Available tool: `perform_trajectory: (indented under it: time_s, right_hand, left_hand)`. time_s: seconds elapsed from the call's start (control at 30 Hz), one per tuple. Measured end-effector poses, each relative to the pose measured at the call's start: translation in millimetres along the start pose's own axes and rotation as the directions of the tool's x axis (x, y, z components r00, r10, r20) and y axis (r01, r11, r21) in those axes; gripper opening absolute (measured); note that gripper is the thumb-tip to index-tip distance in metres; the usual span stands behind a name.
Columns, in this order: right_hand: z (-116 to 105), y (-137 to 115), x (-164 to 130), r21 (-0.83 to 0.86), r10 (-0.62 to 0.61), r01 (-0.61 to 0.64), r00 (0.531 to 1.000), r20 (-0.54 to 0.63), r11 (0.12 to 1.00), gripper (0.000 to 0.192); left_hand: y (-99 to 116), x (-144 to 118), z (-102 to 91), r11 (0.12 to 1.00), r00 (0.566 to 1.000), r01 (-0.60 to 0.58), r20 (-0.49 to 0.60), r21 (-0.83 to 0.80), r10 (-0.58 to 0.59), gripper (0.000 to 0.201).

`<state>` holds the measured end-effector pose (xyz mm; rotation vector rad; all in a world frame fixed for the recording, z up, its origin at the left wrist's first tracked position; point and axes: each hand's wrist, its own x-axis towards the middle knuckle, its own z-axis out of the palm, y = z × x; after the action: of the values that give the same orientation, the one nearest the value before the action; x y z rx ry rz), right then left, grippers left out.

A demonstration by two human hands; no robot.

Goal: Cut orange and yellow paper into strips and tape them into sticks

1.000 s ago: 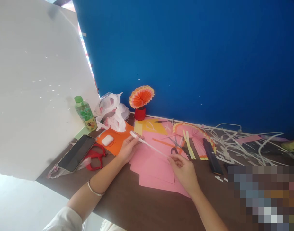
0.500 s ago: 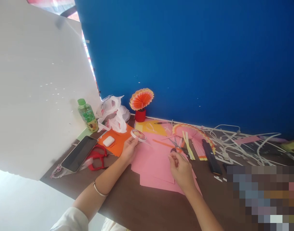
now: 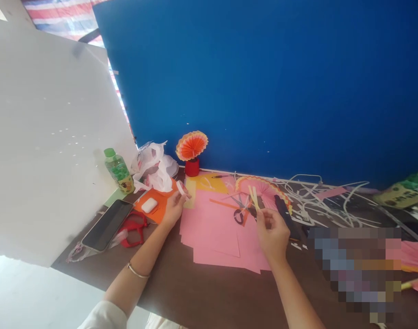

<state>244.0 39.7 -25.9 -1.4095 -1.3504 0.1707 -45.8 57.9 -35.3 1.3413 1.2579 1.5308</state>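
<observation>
A person's left hand (image 3: 172, 211) grasps a small roll of white tape (image 3: 182, 188) between thumb and fingers, holding it just above the far left corner of a stack of pink paper sheets (image 3: 214, 235) on a cluttered brown desk (image 3: 195, 292). The right hand (image 3: 272, 234) is raised over the sheets' right side, its fingertips pinched at the lower end of two yellow paper strips (image 3: 253, 197) that lie against a pleated pink paper fan (image 3: 265, 186). Whether the strips are lifted clear of the fan cannot be told.

Grey-handled scissors (image 3: 241, 213) lie between the hands, and a black bar-shaped object (image 3: 284, 211) sits just right of the strips.

The step in hand appears to be gathering, with tape in one grip and strips in the other, well apart. Bringing them together would seem to call for a free fingertip to find the tape's loose end while the strips stay pinched.

At left are a phone (image 3: 108, 224), red-handled scissors (image 3: 135, 226), a white earbud case (image 3: 149, 205) on orange paper, a green bottle (image 3: 118, 169) and a crumpled plastic bag (image 3: 154, 167). An orange paper fan (image 3: 191, 145) stands in a red pot (image 3: 192, 168) against a blue board (image 3: 263, 82). White cables (image 3: 318, 196) tangle at right.
</observation>
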Motion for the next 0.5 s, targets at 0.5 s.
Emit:
perform_trajectory:
  time_s: [0.5]
  right_hand:
    - [-5, 17, 11, 0.447, 0.309, -0.366, 0.930, 0.199, 0.816, 0.029]
  left_hand:
    - [26, 6, 57.9, 0.435, 0.968, -0.124, 0.205, 0.892, -0.145, 0.027]
